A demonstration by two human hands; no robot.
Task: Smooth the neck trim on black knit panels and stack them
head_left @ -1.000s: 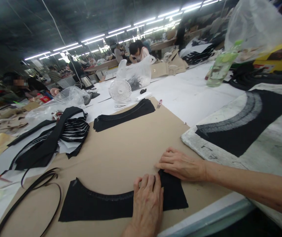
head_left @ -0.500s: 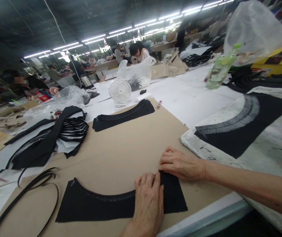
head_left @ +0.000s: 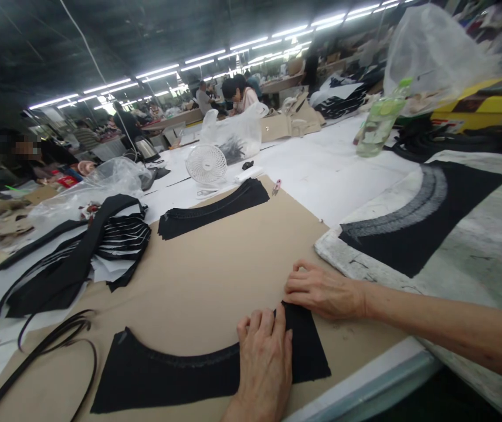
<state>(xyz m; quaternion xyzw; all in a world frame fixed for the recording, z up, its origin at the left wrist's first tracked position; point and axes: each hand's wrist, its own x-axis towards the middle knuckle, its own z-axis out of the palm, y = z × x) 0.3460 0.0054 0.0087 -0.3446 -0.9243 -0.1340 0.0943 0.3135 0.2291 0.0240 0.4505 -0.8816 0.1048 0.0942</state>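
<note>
A black fabric piece (head_left: 172,378) with a curved upper edge lies on the tan board in front of me. My left hand (head_left: 266,346) rests across it, fingers bent together over the curved edge and pressing there. Close beside it, my right hand (head_left: 321,291) pinches the same edge near the upper right corner with curled fingers. Its fingertips are partly hidden. A folded strip with whitish marks runs along the curve left of my hands. To the right, another black piece (head_left: 448,223) with a whitish smeared band along its curve lies on a stained pale slab (head_left: 480,258).
Stacked black curved pieces (head_left: 216,208) lie at the far side of the tan board (head_left: 198,281). Left are a black-and-white pile (head_left: 70,258) and thin black strips (head_left: 57,340). Beyond stand a white fan (head_left: 206,164), a green bottle (head_left: 383,120) and pink snips (head_left: 276,186). Co-workers sit farther back.
The view has shifted slightly, so the surroundings sit a little farther left. Both hands stay at the same stretch of the curved edge, with barely any visible finger movement.
</note>
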